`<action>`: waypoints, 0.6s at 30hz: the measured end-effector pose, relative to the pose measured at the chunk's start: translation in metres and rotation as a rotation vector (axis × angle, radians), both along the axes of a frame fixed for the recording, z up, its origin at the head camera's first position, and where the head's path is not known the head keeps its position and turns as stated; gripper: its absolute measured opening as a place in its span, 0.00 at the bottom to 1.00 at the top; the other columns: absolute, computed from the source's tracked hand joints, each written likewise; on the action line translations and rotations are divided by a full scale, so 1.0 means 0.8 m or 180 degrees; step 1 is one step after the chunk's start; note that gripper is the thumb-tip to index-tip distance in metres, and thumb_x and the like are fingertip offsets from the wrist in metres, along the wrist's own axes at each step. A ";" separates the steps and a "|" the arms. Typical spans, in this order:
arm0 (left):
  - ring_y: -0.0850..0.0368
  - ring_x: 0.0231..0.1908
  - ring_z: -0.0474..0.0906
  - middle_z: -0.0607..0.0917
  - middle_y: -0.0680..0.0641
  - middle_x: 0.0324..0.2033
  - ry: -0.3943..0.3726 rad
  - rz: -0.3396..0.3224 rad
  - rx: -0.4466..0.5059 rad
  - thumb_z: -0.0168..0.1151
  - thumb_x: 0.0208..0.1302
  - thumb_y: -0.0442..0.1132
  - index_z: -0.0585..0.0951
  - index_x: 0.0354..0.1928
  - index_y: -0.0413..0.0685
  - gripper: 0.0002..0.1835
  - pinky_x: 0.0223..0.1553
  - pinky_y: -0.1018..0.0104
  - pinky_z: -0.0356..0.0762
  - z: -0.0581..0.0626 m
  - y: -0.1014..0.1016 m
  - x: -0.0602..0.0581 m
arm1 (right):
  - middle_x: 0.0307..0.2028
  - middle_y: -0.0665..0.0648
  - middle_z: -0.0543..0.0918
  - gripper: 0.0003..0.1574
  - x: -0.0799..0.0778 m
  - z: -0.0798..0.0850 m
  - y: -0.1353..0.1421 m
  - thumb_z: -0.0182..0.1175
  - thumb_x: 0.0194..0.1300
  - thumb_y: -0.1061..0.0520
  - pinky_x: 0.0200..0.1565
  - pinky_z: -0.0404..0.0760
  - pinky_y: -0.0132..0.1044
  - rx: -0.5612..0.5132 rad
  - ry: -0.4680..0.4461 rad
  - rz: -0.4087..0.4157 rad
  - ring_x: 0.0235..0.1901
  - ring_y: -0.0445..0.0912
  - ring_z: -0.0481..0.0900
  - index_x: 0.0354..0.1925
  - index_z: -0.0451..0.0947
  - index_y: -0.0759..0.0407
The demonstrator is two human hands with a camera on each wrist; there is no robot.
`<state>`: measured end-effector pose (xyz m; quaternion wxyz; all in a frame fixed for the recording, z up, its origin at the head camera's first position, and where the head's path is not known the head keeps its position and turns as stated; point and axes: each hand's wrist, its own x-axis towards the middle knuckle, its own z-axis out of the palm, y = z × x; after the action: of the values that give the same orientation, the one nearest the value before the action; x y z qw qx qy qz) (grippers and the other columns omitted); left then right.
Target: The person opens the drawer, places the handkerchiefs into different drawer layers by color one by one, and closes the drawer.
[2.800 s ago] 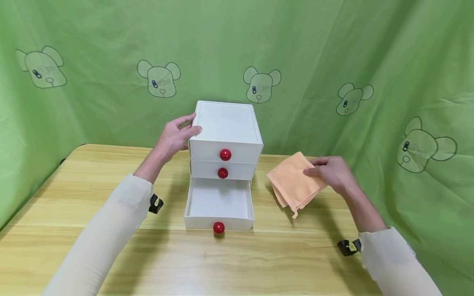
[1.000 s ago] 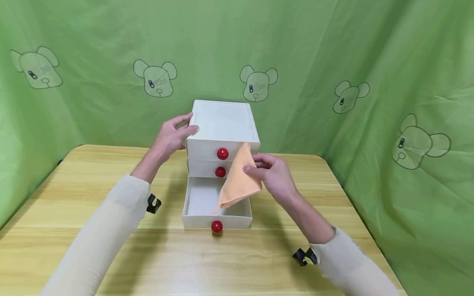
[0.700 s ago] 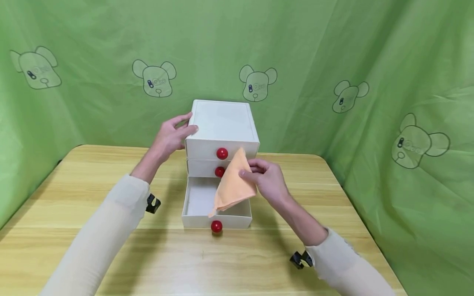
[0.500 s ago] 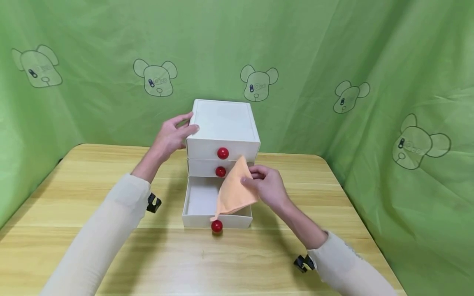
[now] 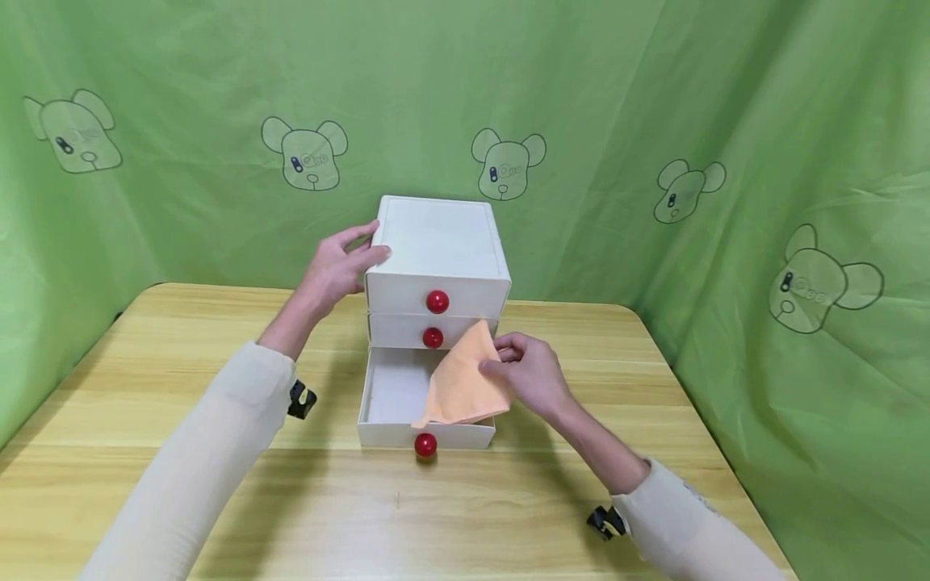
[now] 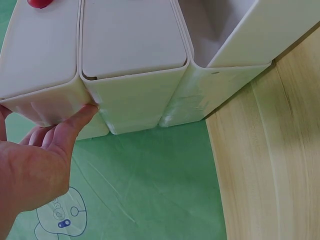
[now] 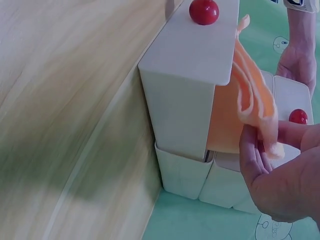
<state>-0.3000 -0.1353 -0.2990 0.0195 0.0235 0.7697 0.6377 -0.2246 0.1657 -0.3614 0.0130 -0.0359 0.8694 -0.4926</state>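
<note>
A white three-drawer unit [image 5: 443, 238] with red ball knobs stands on the table, its bottom drawer [image 5: 461, 436] pulled out and the upper two closed. My left hand [image 5: 336, 270] rests against the unit's upper left side, thumb on the top edge and fingers along the side wall. Over the open drawer, my right hand [image 5: 536, 375] pinches a folded orange cloth [image 5: 465, 383] between thumb and fingers. One corner of the cloth, bearing a small loop, lies across the drawer's front edge. In the right wrist view its folds [image 7: 250, 90] partly dip into the drawer.
The wooden table [image 5: 349, 516] reaches around the unit on both sides and in front. A green curtain [image 5: 407, 73] with printed bear heads hangs behind and at the sides. Black wrist mounts [image 5: 301, 399] sit at both cuffs.
The right hand has carried the cloth from the table's right side leftwards over the open drawer, then lowered it a little. The left hand stays in place on the unit.
</note>
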 end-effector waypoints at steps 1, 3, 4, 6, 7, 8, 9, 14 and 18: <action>0.53 0.70 0.70 0.64 0.53 0.77 -0.0006 0.0001 -0.0001 0.66 0.68 0.49 0.64 0.76 0.67 0.36 0.45 0.65 0.83 0.000 0.000 0.000 | 0.35 0.61 0.87 0.18 0.000 0.000 0.001 0.71 0.58 0.62 0.33 0.84 0.32 0.0029 -0.0004 0.0024 0.29 0.43 0.83 0.47 0.82 0.66; 0.54 0.70 0.70 0.64 0.53 0.77 -0.0021 -0.0003 0.0010 0.66 0.69 0.49 0.63 0.76 0.67 0.37 0.47 0.63 0.83 0.001 0.001 0.000 | 0.36 0.61 0.87 0.18 0.000 -0.001 0.002 0.71 0.59 0.62 0.33 0.85 0.33 0.0053 -0.0066 0.0093 0.30 0.44 0.84 0.48 0.82 0.67; 0.53 0.70 0.70 0.63 0.53 0.77 -0.0025 -0.0003 0.0012 0.66 0.69 0.49 0.63 0.76 0.67 0.37 0.47 0.63 0.83 0.001 0.001 0.000 | 0.37 0.62 0.88 0.19 0.000 -0.001 0.002 0.70 0.60 0.62 0.33 0.85 0.34 0.0054 -0.0106 0.0139 0.30 0.44 0.85 0.49 0.82 0.67; 0.53 0.70 0.70 0.63 0.53 0.77 -0.0027 -0.0001 0.0020 0.66 0.69 0.49 0.63 0.76 0.67 0.37 0.48 0.63 0.82 0.001 0.001 0.000 | 0.38 0.62 0.88 0.19 0.001 -0.002 0.001 0.70 0.60 0.62 0.34 0.86 0.35 0.0043 -0.0189 0.0230 0.31 0.45 0.85 0.50 0.82 0.67; 0.53 0.70 0.70 0.63 0.53 0.77 -0.0028 -0.0001 0.0026 0.66 0.69 0.49 0.63 0.76 0.66 0.37 0.47 0.63 0.82 0.001 0.001 0.000 | 0.39 0.62 0.88 0.20 0.001 -0.002 0.000 0.70 0.61 0.62 0.34 0.86 0.35 0.0026 -0.0234 0.0266 0.31 0.45 0.86 0.50 0.82 0.68; 0.54 0.70 0.70 0.63 0.53 0.77 -0.0030 -0.0003 0.0034 0.66 0.69 0.49 0.63 0.76 0.66 0.37 0.47 0.64 0.82 0.001 0.001 0.000 | 0.39 0.62 0.88 0.20 0.001 -0.002 -0.002 0.70 0.61 0.62 0.35 0.86 0.35 0.0018 -0.0270 0.0307 0.31 0.45 0.86 0.51 0.82 0.68; 0.54 0.70 0.70 0.63 0.53 0.77 -0.0030 -0.0002 0.0035 0.66 0.69 0.49 0.63 0.76 0.66 0.37 0.46 0.64 0.82 0.001 0.001 0.000 | 0.39 0.63 0.88 0.20 0.002 -0.003 -0.003 0.70 0.61 0.62 0.35 0.87 0.35 0.0003 -0.0295 0.0340 0.31 0.45 0.86 0.51 0.82 0.68; 0.54 0.69 0.71 0.64 0.54 0.77 -0.0032 0.0005 0.0030 0.66 0.68 0.50 0.63 0.76 0.67 0.37 0.42 0.67 0.81 0.000 0.001 0.000 | 0.38 0.62 0.88 0.19 0.002 -0.004 -0.011 0.70 0.61 0.61 0.33 0.85 0.34 0.0005 -0.0332 0.0459 0.30 0.45 0.85 0.50 0.82 0.67; 0.54 0.70 0.70 0.64 0.53 0.77 -0.0024 0.0004 0.0030 0.66 0.69 0.49 0.63 0.76 0.66 0.36 0.46 0.64 0.82 -0.001 0.001 -0.001 | 0.37 0.61 0.88 0.20 -0.001 -0.007 -0.015 0.70 0.61 0.60 0.33 0.84 0.33 0.0031 -0.0334 0.0502 0.30 0.45 0.85 0.51 0.82 0.67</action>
<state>-0.3009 -0.1342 -0.2994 0.0219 0.0208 0.7666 0.6414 -0.2251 0.1540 -0.3669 0.0974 -0.0783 0.8644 -0.4870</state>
